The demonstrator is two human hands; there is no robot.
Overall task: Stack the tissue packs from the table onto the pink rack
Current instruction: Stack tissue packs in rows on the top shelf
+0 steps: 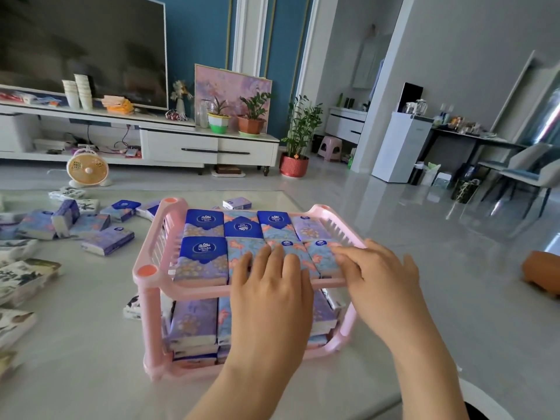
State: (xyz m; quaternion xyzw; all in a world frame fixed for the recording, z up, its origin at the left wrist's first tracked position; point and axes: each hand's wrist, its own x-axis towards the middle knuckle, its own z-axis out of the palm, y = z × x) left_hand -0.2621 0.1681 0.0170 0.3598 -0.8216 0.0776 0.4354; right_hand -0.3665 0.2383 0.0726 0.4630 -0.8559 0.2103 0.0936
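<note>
Ok so nearest the camera, both forearms reach in from the bottom. The left hand [269,286] lies flat on the near row of the top shelf. Its fingers are straight and close together, pressing on the tissue packs [239,250] there and gripping nothing. The right hand [378,277] is just beside it, not touching it. Its fingers are straight too, a bit spread, with the fingertips on the near-right packs by the front rail.

The pink rack [145,271] stands on the table [91,344], fairly close to the table's near edge, and has two levels. The top shelf holds eight packs lying flat in two rows of four, side to side, filling it rail to rail. The near-left one is a dark blue pack [202,259] that neither hand covers. On the lower level, stacked packs [192,325] sit several layers deep, right up under the top shelf.

Left of the rack, loose packs [107,239] lie scattered on the table, and white printed ones [24,280] run along the left edge of view. One small pack [237,203] sits just beyond the rack's far rail. There's bare tabletop between the rack and the loose pile. There's more on the right, out to an orange thing [542,274] that I can't make out.

Far off there's a little fan [88,169] on the floor and a TV stand [181,144].
</note>
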